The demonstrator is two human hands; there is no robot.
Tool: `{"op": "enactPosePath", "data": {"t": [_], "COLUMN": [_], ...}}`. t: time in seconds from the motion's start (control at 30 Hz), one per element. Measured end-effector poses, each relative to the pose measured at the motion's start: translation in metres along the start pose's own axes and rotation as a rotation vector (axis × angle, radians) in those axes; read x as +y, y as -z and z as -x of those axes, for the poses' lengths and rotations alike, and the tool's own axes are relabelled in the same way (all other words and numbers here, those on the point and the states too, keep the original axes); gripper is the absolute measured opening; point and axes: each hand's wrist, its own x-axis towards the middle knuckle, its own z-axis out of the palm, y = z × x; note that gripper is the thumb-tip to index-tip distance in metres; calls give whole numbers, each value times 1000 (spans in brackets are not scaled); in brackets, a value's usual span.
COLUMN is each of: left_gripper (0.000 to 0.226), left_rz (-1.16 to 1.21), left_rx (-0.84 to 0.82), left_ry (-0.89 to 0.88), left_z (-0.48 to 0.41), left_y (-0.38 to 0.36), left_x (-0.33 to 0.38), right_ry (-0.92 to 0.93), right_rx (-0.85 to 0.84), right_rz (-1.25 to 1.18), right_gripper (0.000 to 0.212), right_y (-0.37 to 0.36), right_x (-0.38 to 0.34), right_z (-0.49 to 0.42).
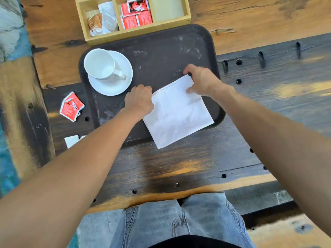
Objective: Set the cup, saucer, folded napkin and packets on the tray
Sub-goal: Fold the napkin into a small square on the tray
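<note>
A white cup (100, 64) stands on a white saucer (116, 86) at the left of the dark brown tray (161, 54). A white napkin (177, 113) lies over the tray's near right part, its near corner hanging past the tray edge onto the table. My left hand (139, 100) grips the napkin's far left corner. My right hand (202, 80) pinches its far right corner. Red packets (71, 106) and a white packet (71, 140) lie on the table left of the tray.
A wooden organiser box (186, 19) stands behind the tray, holding brown and white packets on the left, red packets in the middle, nothing in the right compartment. The dark wooden table (179, 167) has small holes. My jeans show below its near edge.
</note>
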Motion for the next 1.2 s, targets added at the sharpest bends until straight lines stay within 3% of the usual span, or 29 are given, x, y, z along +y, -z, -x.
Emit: {"op": "enactPosePath", "data": {"t": [0.2,0.3,0.43,0.6,0.73,0.97,1.2], "left_gripper": [19,23,21,19,23,34,43], "left_rz": [251,319,350,349,231,-64,-132], "left_rx": [-35,42,196,370,432,445,377], "left_ry": [68,92,57,-76,-207,-378,-359], "left_z": [-5,-10,-6,19,45,78,88], "left_y": [7,21,38,40,21,-14,-34], "left_x": [-12,-14,-11,-5,-7,-11,-12], "right_ry": [-1,24,60,117,178,151,114], "right_rx": [-56,27,42,81,109,121,201], "right_rz": [112,59,-139,-331,-264,-259,-216], "right_gripper": [48,25,14,18,22,33,35], "right_y": [11,29,52,58,44,3,-17], "right_x": [-2,3,7,22,41,57,58], "right_z": [-15,-12,5,30,53,85,98]}}
